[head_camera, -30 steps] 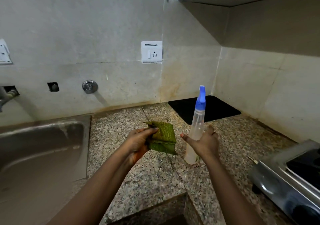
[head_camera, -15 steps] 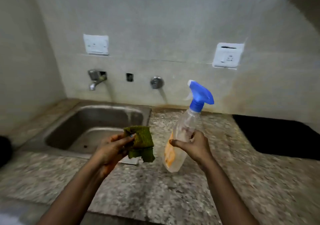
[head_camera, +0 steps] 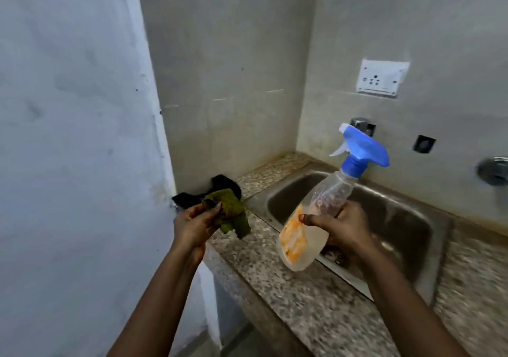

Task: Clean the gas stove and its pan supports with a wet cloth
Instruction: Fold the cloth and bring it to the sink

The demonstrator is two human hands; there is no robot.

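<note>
My left hand [head_camera: 193, 226] pinches a folded green cloth [head_camera: 229, 213] above the left end of the granite counter. My right hand [head_camera: 342, 228] grips a clear spray bottle [head_camera: 310, 224] with a blue trigger head [head_camera: 362, 150] and an orange label, tilted to the upper right over the near rim of the sink. The gas stove and its pan supports are out of view.
A steel sink [head_camera: 390, 219] is set into the speckled granite counter [head_camera: 302, 301]. A black object [head_camera: 217, 186] lies in the counter's left corner against the wall. A tap [head_camera: 360, 124], a wall valve [head_camera: 493, 171] and a socket plate [head_camera: 382, 77] are on the tiled back wall.
The view has swung left: the stove and then the black mat have left the frame, and the sink now sits under my right hand. Both hands keep hold of the cloth and bottle.
</note>
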